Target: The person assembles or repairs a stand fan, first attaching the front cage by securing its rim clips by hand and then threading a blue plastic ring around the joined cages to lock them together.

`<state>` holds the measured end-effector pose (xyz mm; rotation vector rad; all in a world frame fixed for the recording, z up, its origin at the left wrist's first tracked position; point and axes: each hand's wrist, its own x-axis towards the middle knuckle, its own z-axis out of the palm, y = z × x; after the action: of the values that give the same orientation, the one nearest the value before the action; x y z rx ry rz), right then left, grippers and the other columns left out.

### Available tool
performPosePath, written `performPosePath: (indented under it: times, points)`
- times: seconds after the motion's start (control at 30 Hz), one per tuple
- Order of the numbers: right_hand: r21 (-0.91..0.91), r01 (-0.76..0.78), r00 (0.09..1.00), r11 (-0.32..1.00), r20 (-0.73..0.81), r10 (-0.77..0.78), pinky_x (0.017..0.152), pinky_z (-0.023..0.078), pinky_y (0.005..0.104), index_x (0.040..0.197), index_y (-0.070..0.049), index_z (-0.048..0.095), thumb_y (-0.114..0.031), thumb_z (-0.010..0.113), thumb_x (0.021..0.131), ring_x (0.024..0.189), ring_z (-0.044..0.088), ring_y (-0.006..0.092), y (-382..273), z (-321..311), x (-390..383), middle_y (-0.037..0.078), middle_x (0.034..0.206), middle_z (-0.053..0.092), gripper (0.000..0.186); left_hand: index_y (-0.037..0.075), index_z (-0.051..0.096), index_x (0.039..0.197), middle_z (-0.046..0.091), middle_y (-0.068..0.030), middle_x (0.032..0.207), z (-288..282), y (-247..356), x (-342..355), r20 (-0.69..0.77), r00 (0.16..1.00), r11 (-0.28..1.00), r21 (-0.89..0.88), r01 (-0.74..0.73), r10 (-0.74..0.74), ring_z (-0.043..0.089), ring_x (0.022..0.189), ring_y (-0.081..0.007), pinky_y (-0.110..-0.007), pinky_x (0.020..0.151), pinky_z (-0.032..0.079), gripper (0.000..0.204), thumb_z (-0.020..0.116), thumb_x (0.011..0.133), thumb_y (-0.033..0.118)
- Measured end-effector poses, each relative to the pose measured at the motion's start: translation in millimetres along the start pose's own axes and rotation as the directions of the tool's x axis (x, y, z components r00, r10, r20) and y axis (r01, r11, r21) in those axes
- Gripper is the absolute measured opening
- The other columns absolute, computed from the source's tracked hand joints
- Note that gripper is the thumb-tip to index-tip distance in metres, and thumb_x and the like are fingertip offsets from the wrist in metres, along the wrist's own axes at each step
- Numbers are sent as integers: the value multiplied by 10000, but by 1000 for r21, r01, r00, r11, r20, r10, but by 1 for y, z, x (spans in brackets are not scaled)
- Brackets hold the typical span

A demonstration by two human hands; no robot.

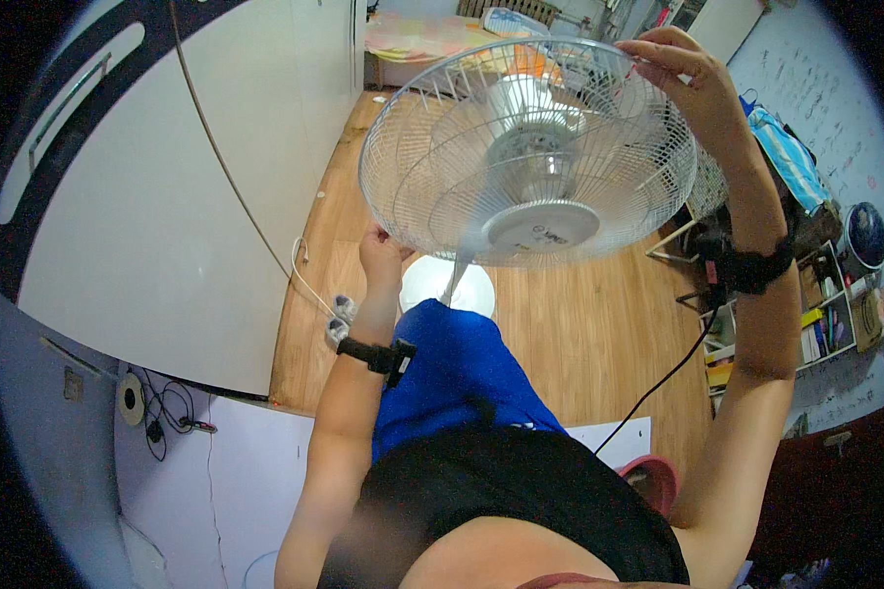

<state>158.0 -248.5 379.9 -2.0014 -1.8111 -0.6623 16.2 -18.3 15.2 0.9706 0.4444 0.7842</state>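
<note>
a white electric fan [550, 169] stands on the floor [580, 334] right in front of the person, its round wire guard level with the two hands and its white disc-shaped base [473, 293] showing below, just past the knees. pale blades show through the wires, and a round cap sits at the middle of the guard's front.

the right hand [692, 83] is raised to the far right part of the guard — its fingers are bent narrow and pinch the rim. the left hand [381, 257] is lower, at the near left edge of the same guard; its fingertips meet the rim, but whether they are closed on it one cannot tell.

each arm wears a black strap, one on the left forearm [349, 393] and one on the right forearm [766, 319], with a dark cable [658, 385] running down from the right one. a large white cabinet [177, 216] fills the left side, a bed [413, 44] lies beyond the fan, and a shelf [803, 368] of books stands at right.
</note>
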Motion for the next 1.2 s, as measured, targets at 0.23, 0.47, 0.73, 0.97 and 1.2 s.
performPosePath:
  times: [0.23, 0.47, 0.73, 0.97, 1.2]
  points:
    - [8, -201, 980, 980, 2, 201, 579, 430, 262, 933, -10, 660, -61, 612, 800, 680, 527, 149, -56, 9, 25, 63, 779, 573, 150, -56, 516, 946, 583, -124, 877, -9, -3, 4, -29, 997, 992, -107, -69, 66, 618, 715, -199, -297, 604, 542, 197, 591, 798, 50]
    - [-362, -35, 987, 932, 134, 89, 584, 462, 291, 857, 15, 652, -77, 627, 771, 648, 557, 192, -72, -13, 25, 96, 752, 596, 128, -78, 494, 974, 575, -159, 922, 13, 7, -11, -20, 1000, 1000, -26, 0, 0, 624, 728, -224, -315, 618, 557, 204, 559, 804, 13]
    - [-467, 140, 975, 873, 219, -39, 603, 488, 293, 796, -2, 635, -80, 597, 785, 653, 580, 189, -75, -5, 35, 84, 759, 607, 87, -35, 505, 1001, 583, -137, 939, -11, 0, 2, 4, 998, 998, -7, -69, 69, 621, 752, -204, -301, 613, 550, 190, 478, 816, -2]
    - [-651, 160, 976, 742, 215, -22, 598, 498, 247, 815, -23, 639, -51, 608, 770, 645, 576, 147, -69, 1, 26, 58, 768, 593, 62, -11, 517, 1005, 596, -109, 943, -9, -6, -3, 58, 998, 1000, -15, -24, 25, 622, 766, -182, -279, 624, 539, 178, 489, 832, 17]
    - [-720, 217, 963, 658, 268, -25, 572, 500, 261, 796, -26, 595, -36, 574, 779, 616, 563, 163, -66, 6, 34, 65, 755, 564, 29, -11, 507, 993, 587, -108, 939, -8, 8, -15, -54, 998, 999, -33, -20, 18, 618, 762, -172, -280, 633, 544, 168, 538, 840, 51]
